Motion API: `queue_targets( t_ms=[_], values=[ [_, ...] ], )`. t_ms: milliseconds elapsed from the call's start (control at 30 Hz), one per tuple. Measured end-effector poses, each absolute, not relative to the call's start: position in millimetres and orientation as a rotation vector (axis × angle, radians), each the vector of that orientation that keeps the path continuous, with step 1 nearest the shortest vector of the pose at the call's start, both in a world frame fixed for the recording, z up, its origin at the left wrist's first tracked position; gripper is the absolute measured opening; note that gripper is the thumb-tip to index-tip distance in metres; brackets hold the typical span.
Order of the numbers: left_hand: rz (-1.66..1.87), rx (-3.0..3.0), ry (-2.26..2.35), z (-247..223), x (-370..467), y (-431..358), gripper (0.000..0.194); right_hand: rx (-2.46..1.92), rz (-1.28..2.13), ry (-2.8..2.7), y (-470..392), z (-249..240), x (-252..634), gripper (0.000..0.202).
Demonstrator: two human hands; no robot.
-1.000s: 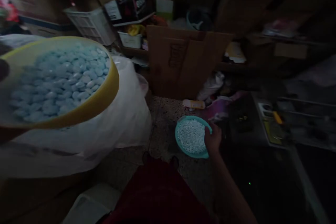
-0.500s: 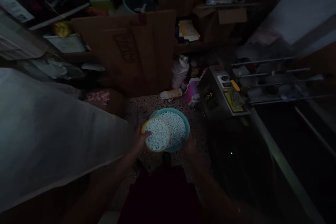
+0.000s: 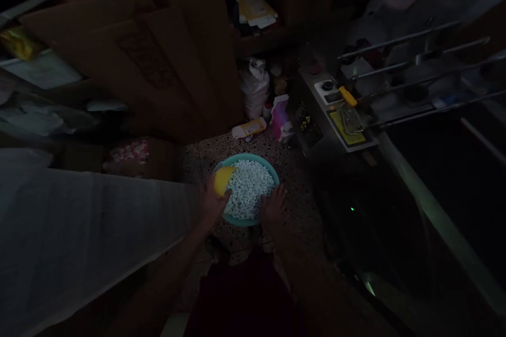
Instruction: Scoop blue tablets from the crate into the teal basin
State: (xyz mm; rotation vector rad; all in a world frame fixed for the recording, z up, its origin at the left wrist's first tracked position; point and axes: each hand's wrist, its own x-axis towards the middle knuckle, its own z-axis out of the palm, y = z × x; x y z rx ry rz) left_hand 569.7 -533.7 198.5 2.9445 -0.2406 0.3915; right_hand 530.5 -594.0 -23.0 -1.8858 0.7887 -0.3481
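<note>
A teal basin (image 3: 245, 157) full of small whitish pieces (image 3: 251, 187) is in front of me, above the speckled floor. My left hand (image 3: 213, 200) grips a yellow bowl (image 3: 223, 180), which is tipped over the left side of the basin with its outer side showing. What is inside the bowl is hidden. At the basin's right rim rests my right hand (image 3: 273, 204), its fingers spread and its thumb near the pieces.
A large cardboard sheet (image 3: 177, 63) stands behind. On the right is a metal machine (image 3: 316, 116) with a yellow-handled tool (image 3: 348, 96) on top. White sheeting (image 3: 98, 226) hangs at left. A pink-and-white box (image 3: 280, 120) and a white sack (image 3: 255, 87) stand beyond the basin.
The yellow bowl was upright and full of pieces; now it is tipped into the basin. My right hand has spread over the basin's right rim. The view has shifted.
</note>
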Motion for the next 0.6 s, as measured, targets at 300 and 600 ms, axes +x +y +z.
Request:
queue_targets(
  t_ms=[300, 600],
  values=[
    [0.381, 3.171, -0.338, 201.4, 552.8, -558.6, 0.07, -2.001, -0.316, 0.76, -598.1, -14.3, 527.5, 0.081],
    [0.464, 3.192, -0.282, 206.7, 563.1, -547.7, 0.072, -2.074, -0.384, 0.731, -599.4, -11.4, 523.9, 0.077]
  ],
)
